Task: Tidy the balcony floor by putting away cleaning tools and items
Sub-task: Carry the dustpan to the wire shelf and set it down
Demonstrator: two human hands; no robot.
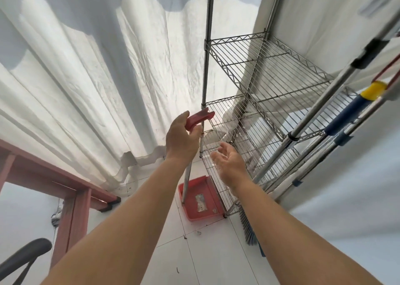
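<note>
- Left hand [181, 136] grips the red handle [200, 118] of a long-handled dustpan; fingers [194, 131] wrapped around the grip, clenched on it.
- Metal shaft [186, 179] runs down from the handle to the red dustpan tray [200, 198], which sits on the white tiled floor [177, 252] just beside the foot of the wire shelf rack [266, 85].
- Some scraps lie in the tray, probably paper or debris; too small to tell.
- Right hand [229, 161] is open, palm up, fingers spread, holding nothing; it hovers near the rack's lower shelves.
- Broom bristles [247, 228] show on the floor by the rack corner, partly behind the right forearm; mop poles [346, 122] lean on the rack's right side.
- Step in hand, as I read it: parking the dustpan upright against the rack's front post [205, 90].
- Next move calls for leaning or clipping the handle onto the post so it stands alone, then letting go; right hand is free to steady the shaft.
- A few dark specks still lie on the floor.
</note>
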